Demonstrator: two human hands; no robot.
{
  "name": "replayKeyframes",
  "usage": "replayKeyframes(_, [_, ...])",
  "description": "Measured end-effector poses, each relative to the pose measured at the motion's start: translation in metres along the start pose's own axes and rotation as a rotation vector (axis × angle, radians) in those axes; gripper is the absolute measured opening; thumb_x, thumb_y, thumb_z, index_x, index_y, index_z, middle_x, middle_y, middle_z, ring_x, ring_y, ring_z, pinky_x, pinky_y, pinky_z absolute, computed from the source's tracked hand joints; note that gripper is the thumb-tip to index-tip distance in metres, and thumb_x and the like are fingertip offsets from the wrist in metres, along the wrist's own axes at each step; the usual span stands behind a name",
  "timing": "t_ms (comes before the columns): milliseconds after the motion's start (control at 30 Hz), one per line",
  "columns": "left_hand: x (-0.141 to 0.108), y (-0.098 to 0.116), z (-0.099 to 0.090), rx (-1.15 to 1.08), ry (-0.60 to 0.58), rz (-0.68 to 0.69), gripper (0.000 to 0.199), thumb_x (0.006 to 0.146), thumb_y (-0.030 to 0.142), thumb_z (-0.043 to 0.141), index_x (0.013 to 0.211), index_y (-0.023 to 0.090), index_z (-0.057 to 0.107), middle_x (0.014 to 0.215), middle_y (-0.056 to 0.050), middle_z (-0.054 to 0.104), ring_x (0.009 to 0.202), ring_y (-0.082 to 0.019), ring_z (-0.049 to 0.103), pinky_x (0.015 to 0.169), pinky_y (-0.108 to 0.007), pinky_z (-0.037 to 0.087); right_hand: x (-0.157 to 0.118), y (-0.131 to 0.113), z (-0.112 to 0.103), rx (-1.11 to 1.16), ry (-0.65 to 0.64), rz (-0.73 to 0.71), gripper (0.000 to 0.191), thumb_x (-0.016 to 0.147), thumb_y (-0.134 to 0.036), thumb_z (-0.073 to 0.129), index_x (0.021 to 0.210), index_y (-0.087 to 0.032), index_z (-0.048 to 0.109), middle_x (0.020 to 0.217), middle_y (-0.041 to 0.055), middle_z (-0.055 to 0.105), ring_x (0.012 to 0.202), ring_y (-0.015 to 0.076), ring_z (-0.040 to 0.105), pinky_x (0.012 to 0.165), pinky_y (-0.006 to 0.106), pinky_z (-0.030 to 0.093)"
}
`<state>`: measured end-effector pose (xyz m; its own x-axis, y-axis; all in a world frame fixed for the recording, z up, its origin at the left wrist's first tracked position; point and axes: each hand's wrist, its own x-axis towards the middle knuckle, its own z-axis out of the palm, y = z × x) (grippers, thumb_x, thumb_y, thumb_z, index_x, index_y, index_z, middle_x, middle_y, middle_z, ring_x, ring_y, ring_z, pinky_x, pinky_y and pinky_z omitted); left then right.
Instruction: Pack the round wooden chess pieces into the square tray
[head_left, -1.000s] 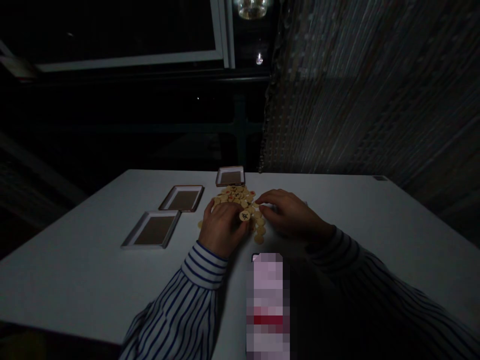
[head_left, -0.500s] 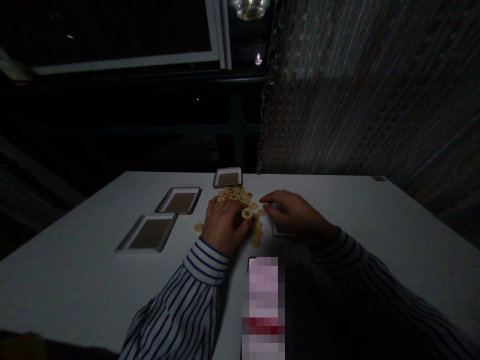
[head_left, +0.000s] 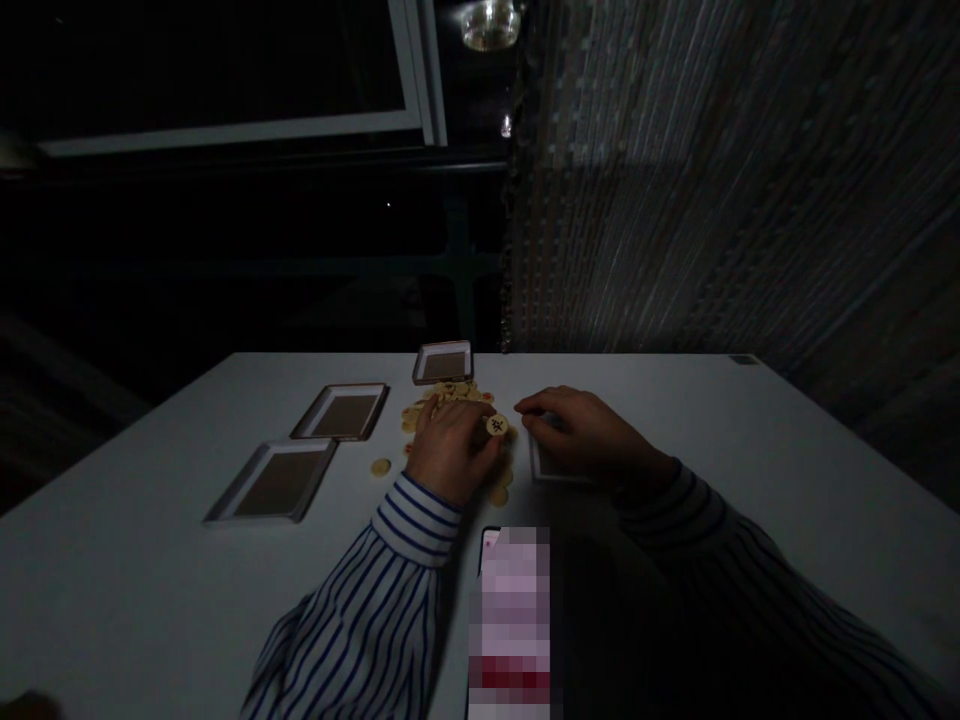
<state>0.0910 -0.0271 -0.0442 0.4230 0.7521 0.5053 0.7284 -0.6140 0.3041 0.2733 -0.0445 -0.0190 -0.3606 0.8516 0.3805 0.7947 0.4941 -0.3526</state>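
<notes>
Trays begin the left side of the white surface (head_left: pixel 150 570): a grey-rimmed tray (head_left: pixel 281 483) near, and a brown-rimmed tray (head_left: pixel 345 415) just beyond it. One loose disc (head_left: pixel 381 467) lies to their right. Farther right, a small tray (head_left: pixel 445 366) sits at the far side, with a heap of pale round pieces (head_left: pixel 454 390) just nearer. Partly hiding that heap, the left hand (head_left: pixel 452 450) has its fingers curled and pinches a character-marked piece (head_left: pixel 496 425) between thumb and fingers. A phone (head_left: pixel 514 610), its screen pixelated, lies nearest, between the two striped sleeves. The right hand (head_left: pixel 585 425) has thumb and fingertips slightly parted, nothing visible between them, and partly covers another tray (head_left: pixel 559 478). A strand curtain (head_left: pixel 637 200) hangs far right.
</notes>
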Motion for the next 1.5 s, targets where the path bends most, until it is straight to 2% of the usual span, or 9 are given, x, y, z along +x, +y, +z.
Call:
replayKeyframes(233, [0.006, -0.002, 0.016, -0.03, 0.008, 0.016, 0.024, 0.075, 0.027, 0.054, 0.098, 0.02, 0.055, 0.099, -0.003, 0.064, 0.098, -0.02, 0.055, 0.101, -0.048, 0.024, -0.001, 0.004, -0.002, -0.008, 0.01, 0.02, 0.026, 0.081, -0.025, 0.046, 0.099, -0.017, 0.062, 0.098, 0.0054, 0.065, 0.091, 0.0185, 0.057, 0.082, 0.034, 0.042])
replayKeyframes(500, [0.001, -0.008, 0.031, -0.066, 0.025, 0.012, 0.025, 0.075, 0.027, 0.056, 0.099, 0.02, 0.056, 0.098, -0.004, 0.065, 0.095, -0.019, 0.057, 0.101, -0.046, 0.025, 0.0, 0.009, -0.001, -0.035, -0.013, 0.037, 0.026, 0.08, -0.025, 0.046, 0.099, -0.018, 0.063, 0.096, 0.0049, 0.066, 0.09, 0.0181, 0.058, 0.081, 0.033, 0.042])
replayKeyframes(800, [-0.002, -0.006, 0.033, -0.092, 0.045, 0.037, 0.025, 0.075, 0.026, 0.056, 0.099, 0.02, 0.057, 0.094, -0.003, 0.066, 0.093, -0.018, 0.058, 0.101, -0.046, 0.026, 0.001, 0.013, -0.001, -0.052, -0.066, 0.046, 0.026, 0.08, -0.024, 0.046, 0.098, -0.016, 0.063, 0.097, 0.0064, 0.066, 0.089, 0.0185, 0.059, 0.082, 0.033, 0.043])
replayKeyframes(1067, [-0.007, -0.004, 0.039, -0.127, 0.069, 0.053, 0.024, 0.076, 0.026, 0.055, 0.099, 0.021, 0.056, 0.094, -0.004, 0.066, 0.091, -0.018, 0.058, 0.1, -0.047, 0.026, -0.005, 0.017, 0.003, 0.086, -0.012, 0.052, 0.021, 0.078, -0.022, 0.049, 0.091, -0.017, 0.064, 0.089, 0.0043, 0.068, 0.082, 0.0154, 0.061, 0.076, 0.029, 0.045])
replayKeyframes(1500, [-0.01, -0.002, 0.04, -0.14, 0.084, 0.081, 0.021, 0.075, 0.028, 0.056, 0.094, 0.02, 0.056, 0.086, -0.002, 0.066, 0.085, -0.017, 0.059, 0.099, -0.044, 0.029, -0.004, 0.019, 0.012, 0.21, -0.135, 0.078, 0.022, 0.08, -0.025, 0.048, 0.092, -0.017, 0.065, 0.086, 0.0032, 0.068, 0.077, 0.0139, 0.062, 0.071, 0.026, 0.046])
